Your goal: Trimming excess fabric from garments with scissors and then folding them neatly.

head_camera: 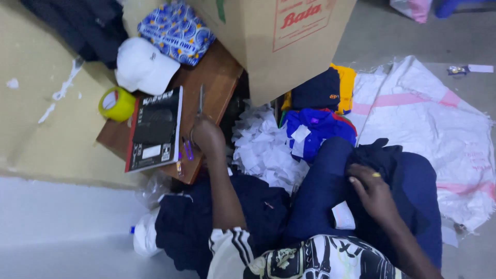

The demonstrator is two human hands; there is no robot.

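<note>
My left hand (207, 137) rests on a low wooden table (219, 77), its fingers closed around the handles of a pair of scissors (201, 98) whose blades point away from me. My right hand (371, 187) lies on a dark navy garment (385, 160) draped over my lap and grips a fold of it. A white tag (343, 215) sits on the blue cloth beside that hand. More dark garments (196, 222) are heaped below my left arm.
On the table lie a black booklet (155, 129), a white cap (142, 64), yellow tape (117, 103) and a blue patterned packet (176, 31). A cardboard box (279, 41), white paper scraps (263, 147), folded coloured clothes (320, 111) and a white sack (439, 124) surround me.
</note>
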